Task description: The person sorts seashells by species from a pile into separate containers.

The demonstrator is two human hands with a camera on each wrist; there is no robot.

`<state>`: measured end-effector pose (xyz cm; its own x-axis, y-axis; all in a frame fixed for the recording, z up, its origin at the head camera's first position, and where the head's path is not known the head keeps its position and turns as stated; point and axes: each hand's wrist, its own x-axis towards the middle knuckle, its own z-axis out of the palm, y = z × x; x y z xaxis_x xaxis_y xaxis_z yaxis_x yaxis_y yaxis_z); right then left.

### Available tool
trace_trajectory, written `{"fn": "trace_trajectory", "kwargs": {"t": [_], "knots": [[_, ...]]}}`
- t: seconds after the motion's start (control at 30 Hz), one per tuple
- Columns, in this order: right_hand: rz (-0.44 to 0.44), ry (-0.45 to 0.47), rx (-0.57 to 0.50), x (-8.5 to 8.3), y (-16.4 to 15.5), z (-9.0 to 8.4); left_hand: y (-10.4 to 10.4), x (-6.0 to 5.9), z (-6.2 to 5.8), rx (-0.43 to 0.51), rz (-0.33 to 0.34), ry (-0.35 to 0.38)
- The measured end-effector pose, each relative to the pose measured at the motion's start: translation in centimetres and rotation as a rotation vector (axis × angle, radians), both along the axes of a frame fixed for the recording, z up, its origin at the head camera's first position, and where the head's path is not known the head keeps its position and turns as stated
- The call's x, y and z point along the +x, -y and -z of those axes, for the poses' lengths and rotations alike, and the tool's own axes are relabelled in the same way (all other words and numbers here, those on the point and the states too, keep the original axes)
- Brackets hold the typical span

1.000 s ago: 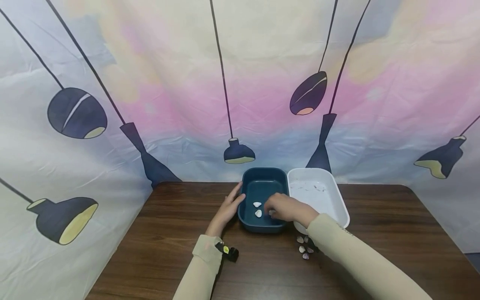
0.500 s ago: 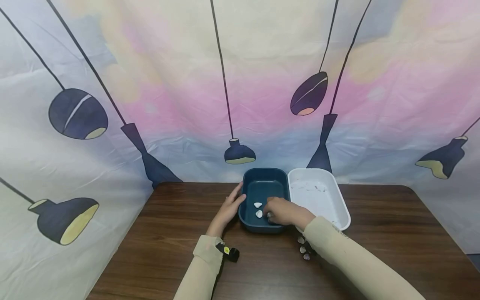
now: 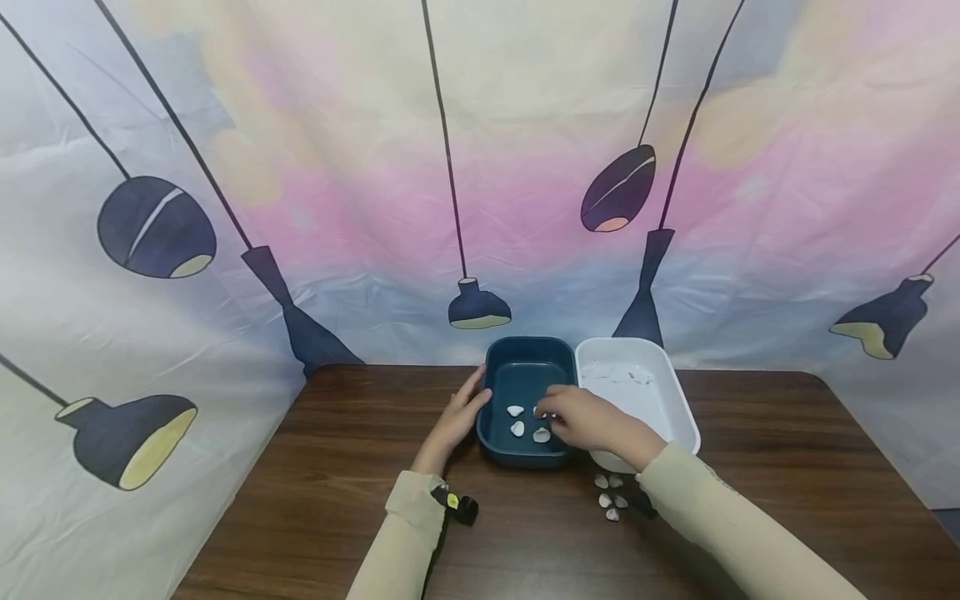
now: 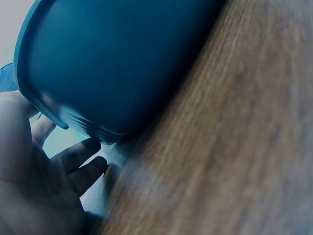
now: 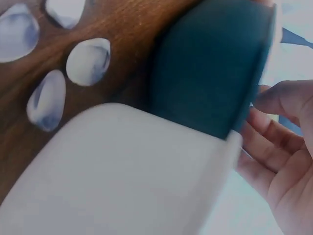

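Three shells (image 3: 527,423) now in blue bin (image 3: 525,379), against two a second ago; newest lies at 5 o'clock of pair. Right hand (image 3: 585,419) lifted, fingers loosely curled, holding nothing. Left hand (image 3: 459,417) flat against bin's 9 o'clock wall. Loose shells (image 3: 609,493) nearer, at table (image 3: 315,483) front. White bin (image 3: 637,392) touching at 3 o'clock; free room beyond 9.

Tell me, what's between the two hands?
In the head view, the blue tub's left part and three white shells on its floor lie between the left hand and right hand.

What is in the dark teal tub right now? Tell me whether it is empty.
Not empty. The dark teal tub holds at least three pale shells on its floor, with the right hand over its right edge.
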<state>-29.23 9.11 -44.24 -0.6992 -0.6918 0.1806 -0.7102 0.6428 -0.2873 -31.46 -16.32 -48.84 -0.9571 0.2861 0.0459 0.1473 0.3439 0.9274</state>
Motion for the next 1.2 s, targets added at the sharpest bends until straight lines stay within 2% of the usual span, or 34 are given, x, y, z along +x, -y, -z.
{"fn": "trace_trajectory", "kwargs": {"t": [0.2,0.3,0.53,0.8,0.93,1.17,1.2], "knots": [[0.105,-0.056,0.013,1.6,-1.0,-1.1,-0.1,0.0,0.1,0.009,0.000,-0.002],[0.125,-0.050,0.013,2.4,-1.4,-1.5,-0.1,-0.1,0.1,0.011,0.006,-0.008],[0.121,-0.077,0.032,4.0,-2.2,-2.0,-0.1,0.0,0.0,0.007,-0.004,-0.006],[0.071,-0.105,0.021,5.0,-3.3,-1.9,-0.2,-0.1,0.0,0.018,-0.005,-0.009],[0.052,-0.072,0.017,5.4,-3.7,-1.7,-0.2,-0.1,0.1,0.025,0.000,-0.003],[0.026,-0.012,0.027,6.5,-4.2,-0.6,0.1,-2.5,3.9,0.048,-0.039,-0.022],[0.021,-0.005,0.030,6.6,-4.3,-0.5,0.0,-2.5,3.9,0.048,-0.047,-0.029]]}}
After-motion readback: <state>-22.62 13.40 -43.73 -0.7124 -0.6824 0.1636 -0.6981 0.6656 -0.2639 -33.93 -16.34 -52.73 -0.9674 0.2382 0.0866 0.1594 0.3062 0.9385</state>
